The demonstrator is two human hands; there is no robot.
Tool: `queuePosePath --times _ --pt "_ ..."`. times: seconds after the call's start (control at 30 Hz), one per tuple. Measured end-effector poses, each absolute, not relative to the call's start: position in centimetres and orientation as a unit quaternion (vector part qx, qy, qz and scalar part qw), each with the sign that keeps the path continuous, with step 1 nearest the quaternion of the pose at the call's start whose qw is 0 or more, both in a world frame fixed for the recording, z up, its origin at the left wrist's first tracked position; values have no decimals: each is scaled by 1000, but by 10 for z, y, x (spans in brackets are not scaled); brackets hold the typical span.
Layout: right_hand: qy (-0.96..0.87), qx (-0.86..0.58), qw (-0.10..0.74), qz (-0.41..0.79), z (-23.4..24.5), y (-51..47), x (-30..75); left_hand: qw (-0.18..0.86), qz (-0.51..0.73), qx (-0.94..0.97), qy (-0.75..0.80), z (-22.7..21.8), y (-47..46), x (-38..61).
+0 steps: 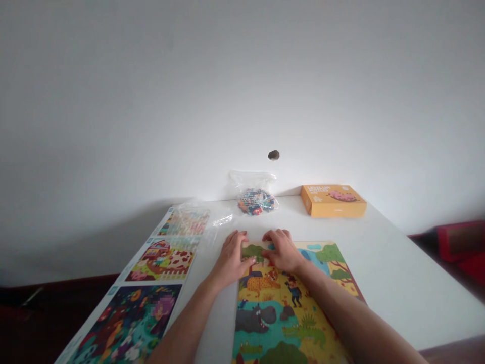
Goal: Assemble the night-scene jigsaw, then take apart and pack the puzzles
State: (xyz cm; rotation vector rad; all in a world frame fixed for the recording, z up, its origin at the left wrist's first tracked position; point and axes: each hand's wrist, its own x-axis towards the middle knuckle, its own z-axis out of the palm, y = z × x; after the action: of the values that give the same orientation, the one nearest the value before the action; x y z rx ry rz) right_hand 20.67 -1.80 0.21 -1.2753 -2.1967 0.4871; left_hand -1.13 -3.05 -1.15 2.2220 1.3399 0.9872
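A colourful jigsaw puzzle (265, 318) with jungle animals lies flat on the white table, its pieces joined into a sheet. My left hand (230, 259) rests at its far left corner, with the fingers at the edge and the thumb spread over the picture. Beside it, my right hand (283, 252) lies over the far edge, fingers bent forward and thumb apart, touching the puzzle near a green tree. Both hands look open, and neither lifts anything. Part of the puzzle's right side is hidden under my right forearm.
On the left lies a long printed picture sheet (131, 290), with a crumpled clear plastic wrapper (189, 215) over its far end. Behind my hands sits a clear bag of puzzle pieces (256, 201). A yellow puzzle box (334, 201) stands at the back right, near the white wall (170, 101).
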Motion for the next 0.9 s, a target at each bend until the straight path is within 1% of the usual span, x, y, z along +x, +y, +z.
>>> queuePosePath --times 0.07,0.2,0.3,0.37,0.43,0.53,0.6,0.73,0.8,0.9 --pt "-804 -463 314 201 3 -20 206 228 369 754 493 -7 -32 -10" --pt "-771 -433 418 208 6 -24 207 351 436 663 497 -2 -35 -6" --pt "-752 -415 464 216 8 -26 208 414 491 600 477 0 -37 -1" --pt "-750 -418 462 223 8 -27 208 441 506 572 471 0 -39 1" --pt "-759 -426 438 223 8 -26 208 450 506 567 469 1 -41 3" --pt "-786 -411 408 218 9 -26 210 410 500 600 471 2 -43 6" --pt "-792 -393 414 218 10 -27 211 386 521 596 473 3 -43 6" --pt "-777 -384 441 233 12 -31 210 398 591 499 493 1 -39 3" --pt "-768 -380 442 265 11 -32 207 414 559 517 498 -2 -37 3" --pt "-760 -379 430 305 7 -30 204 453 453 612 463 -5 -39 7"
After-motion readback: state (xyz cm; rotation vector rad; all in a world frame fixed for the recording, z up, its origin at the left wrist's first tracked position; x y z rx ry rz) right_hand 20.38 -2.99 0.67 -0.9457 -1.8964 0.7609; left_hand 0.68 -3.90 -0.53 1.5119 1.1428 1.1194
